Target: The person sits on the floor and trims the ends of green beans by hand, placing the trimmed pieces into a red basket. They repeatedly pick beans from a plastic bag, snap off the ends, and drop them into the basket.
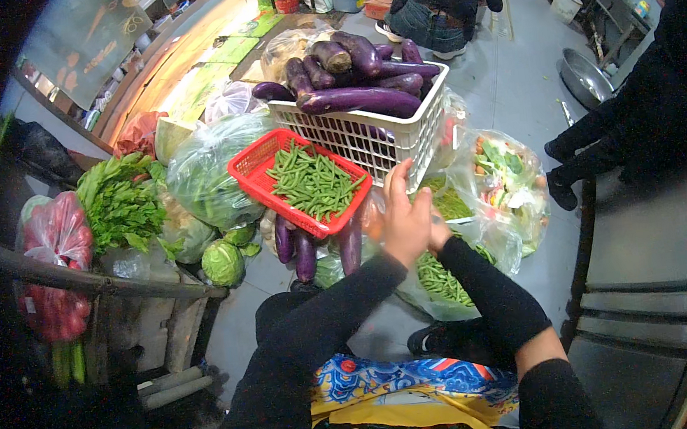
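Observation:
Close together at the centre are my left hand [407, 219] and my right hand [439, 230]; the left partly covers the right. My left fingers point up, away from me, and a small thing between the hands cannot be made out. Just left of them a red plastic basket [239, 170] holds cut green beans [315, 183]. Behind it stands a white plastic crate [387, 148] heaped with eggplants [363, 101]. An open plastic bag of whole green beans [443, 279] lies below my hands. More eggplants [305, 255] lie under the red basket's near side.
Cabbage [223, 262], leafy greens [119, 202] and bagged vegetables [215, 171] are at left. A bag of vegetable scraps [508, 186] lies at right. One person [447, 0] crouches beyond the crate; another person's dark-clad legs [614, 126] are at right, near a metal wok [585, 78].

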The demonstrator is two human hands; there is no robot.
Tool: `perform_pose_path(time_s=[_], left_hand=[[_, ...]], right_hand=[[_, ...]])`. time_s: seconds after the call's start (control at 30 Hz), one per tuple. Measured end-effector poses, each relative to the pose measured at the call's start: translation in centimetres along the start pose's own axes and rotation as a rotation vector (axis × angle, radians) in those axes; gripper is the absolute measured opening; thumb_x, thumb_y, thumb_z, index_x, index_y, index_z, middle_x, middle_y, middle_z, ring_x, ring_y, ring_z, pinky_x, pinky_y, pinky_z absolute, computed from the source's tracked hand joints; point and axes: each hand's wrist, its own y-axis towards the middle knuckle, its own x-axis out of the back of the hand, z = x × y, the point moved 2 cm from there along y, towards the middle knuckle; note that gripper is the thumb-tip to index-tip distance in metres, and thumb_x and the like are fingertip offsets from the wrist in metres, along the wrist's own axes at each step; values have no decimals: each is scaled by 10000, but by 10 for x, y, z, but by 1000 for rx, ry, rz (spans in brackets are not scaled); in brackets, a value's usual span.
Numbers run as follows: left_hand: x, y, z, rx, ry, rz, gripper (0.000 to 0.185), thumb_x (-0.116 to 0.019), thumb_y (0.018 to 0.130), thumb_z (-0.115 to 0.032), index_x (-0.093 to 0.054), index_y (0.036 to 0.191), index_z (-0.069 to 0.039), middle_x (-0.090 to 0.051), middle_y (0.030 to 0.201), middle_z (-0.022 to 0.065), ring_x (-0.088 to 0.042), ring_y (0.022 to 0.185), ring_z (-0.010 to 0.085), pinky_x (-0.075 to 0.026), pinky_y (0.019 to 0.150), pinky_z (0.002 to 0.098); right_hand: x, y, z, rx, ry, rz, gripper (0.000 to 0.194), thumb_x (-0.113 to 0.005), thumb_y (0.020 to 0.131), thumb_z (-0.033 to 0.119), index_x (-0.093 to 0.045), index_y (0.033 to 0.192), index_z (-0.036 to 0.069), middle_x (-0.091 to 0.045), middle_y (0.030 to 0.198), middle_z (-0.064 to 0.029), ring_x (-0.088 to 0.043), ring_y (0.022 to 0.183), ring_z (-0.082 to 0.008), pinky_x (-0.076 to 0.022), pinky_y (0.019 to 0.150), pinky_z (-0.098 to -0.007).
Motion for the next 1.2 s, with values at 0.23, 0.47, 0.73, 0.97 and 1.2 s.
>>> perform_pose_path(time_s=[0.23, 0.47, 0.73, 0.97, 1.2], left_hand=[[1, -31, -41, -301, -18, 291, 339, -560, 763, -23, -531, 1099, 10, -550, 1149, 150, -545, 1092, 295, -412, 977, 372], [-17, -69, 47, -109, 651, 1151, 492, -632, 772, -322, -571, 1159, -23, -635, 1029, 201, -599, 995, 377, -462, 890, 451], [7, -80, 121, 119, 1233, 1595, 377, -679, 723, -322, -702, 1001, -67, -693, 1017, 152, -655, 984, 336, -488, 888, 470], [-8, -70, 99, 150, 1119, 1560, 282, -694, 689, -260, -715, 883, -56, -697, 911, 173, -681, 878, 330, -541, 762, 431], [3, -56, 74, 174, 1104, 1547, 298, -710, 681, -293, -720, 848, -47, -691, 876, 184, -674, 857, 349, -539, 754, 438]], right_hand=[[-31, 63, 14, 582, -667, -93, 356, -589, 833, 202, -606, 1126, 2, -675, 984, -178, -666, 890, -269, -513, 823, -349], [189, -21, -131, -128, -1350, -311, 238, -625, 777, 196, -673, 951, 41, -678, 852, -190, -654, 778, -363, -515, 732, -403], [261, -71, -293, -691, -1464, -52, 635, -760, 639, 149, -529, 1207, -16, -622, 1076, -278, -634, 1017, -343, -533, 836, -435], [245, -56, -270, -747, -1253, -154, 524, -689, 723, 219, -519, 1132, -61, -583, 1166, -271, -552, 1146, -355, -484, 931, -408], [243, -58, -273, -847, -1028, -351, 833, -726, 721, 288, -337, 1411, 31, -489, 1310, -276, -543, 1176, -342, -467, 973, -389]])
